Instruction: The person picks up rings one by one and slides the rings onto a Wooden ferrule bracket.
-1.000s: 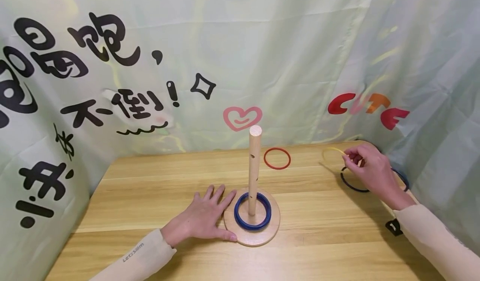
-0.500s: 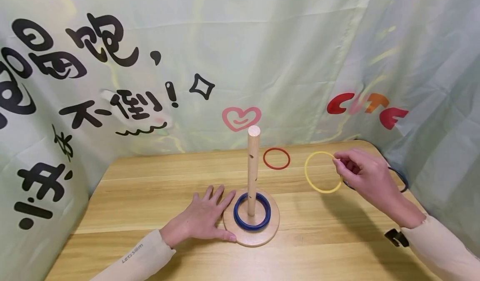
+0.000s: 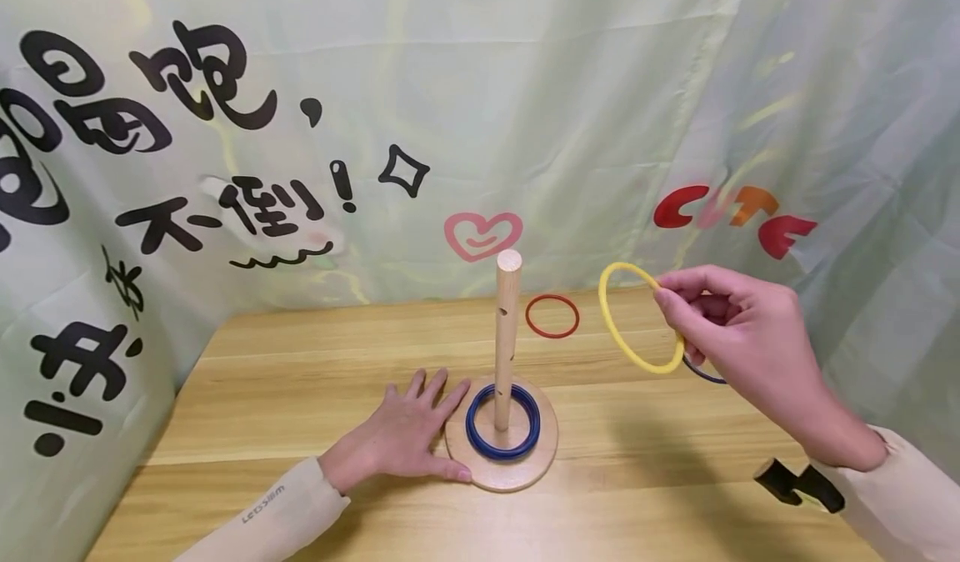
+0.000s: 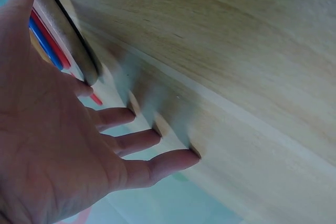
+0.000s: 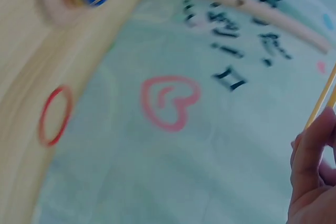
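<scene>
My left hand lies with fingers spread on the tabletop, thumb and forefinger touching the edge of a round wooden base. From that base rises an upright wooden peg. Stacked blue rings lie around its foot; the left wrist view also shows a red ring and a blue ring there. Right of the peg, in the air, my right hand pinches a yellow ring between thumb and forefinger. The ring is tilted and apart from the peg.
A red ring lies on the wooden table behind and right of the peg. Part of a dark blue ring shows beneath my right hand. A printed curtain encloses the table's back and sides.
My right hand has lifted the yellow ring off the table's back right, bringing it up and nearer to me, with the ring now more upright. The left hand stays at the base.
</scene>
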Tool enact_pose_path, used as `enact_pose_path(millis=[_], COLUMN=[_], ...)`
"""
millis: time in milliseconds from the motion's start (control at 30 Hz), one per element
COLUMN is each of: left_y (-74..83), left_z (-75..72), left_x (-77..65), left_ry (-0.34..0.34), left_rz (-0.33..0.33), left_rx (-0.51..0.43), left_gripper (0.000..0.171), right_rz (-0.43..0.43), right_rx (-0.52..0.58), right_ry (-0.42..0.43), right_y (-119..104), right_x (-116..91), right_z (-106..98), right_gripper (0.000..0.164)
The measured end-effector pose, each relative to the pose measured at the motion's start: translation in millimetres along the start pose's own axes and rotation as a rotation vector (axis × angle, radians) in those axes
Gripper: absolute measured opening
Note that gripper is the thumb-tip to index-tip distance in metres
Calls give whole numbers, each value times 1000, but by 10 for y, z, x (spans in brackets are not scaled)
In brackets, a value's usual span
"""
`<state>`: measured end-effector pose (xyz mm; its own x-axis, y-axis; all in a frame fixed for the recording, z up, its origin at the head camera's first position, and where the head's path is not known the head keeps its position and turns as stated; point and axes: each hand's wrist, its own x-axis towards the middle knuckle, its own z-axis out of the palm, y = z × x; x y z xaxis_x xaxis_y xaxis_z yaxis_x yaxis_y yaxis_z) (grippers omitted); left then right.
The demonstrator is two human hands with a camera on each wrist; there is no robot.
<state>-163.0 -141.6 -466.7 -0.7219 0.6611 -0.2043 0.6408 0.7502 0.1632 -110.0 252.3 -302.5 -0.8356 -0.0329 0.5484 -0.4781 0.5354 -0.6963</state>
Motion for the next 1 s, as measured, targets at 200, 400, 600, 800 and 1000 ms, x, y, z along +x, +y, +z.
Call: enact_pose_path(millis=[200,400,600,800,1000], left_y=[-6,-5,-3,-6,-19], left_z=[-3,12,-1,-7,6], left_x=[32,23,-11,-11,-7], left_ry=[7,12,19,27,20], left_rz=[12,13,16,21,20], left_rx=[5,25,16,27,38], left_gripper=[124,126,125,125,124], right_rz=[73,31,-17,-24,4], right_rx=[67,95,97,79,58], right_ry=[37,37,-5,-67,-131], right_y=[-303,-560,-719,-690,-503], right_x=[77,196,310,350,279], right_z=[108,232,380,542,748], right_gripper=[13,11,7,7,10])
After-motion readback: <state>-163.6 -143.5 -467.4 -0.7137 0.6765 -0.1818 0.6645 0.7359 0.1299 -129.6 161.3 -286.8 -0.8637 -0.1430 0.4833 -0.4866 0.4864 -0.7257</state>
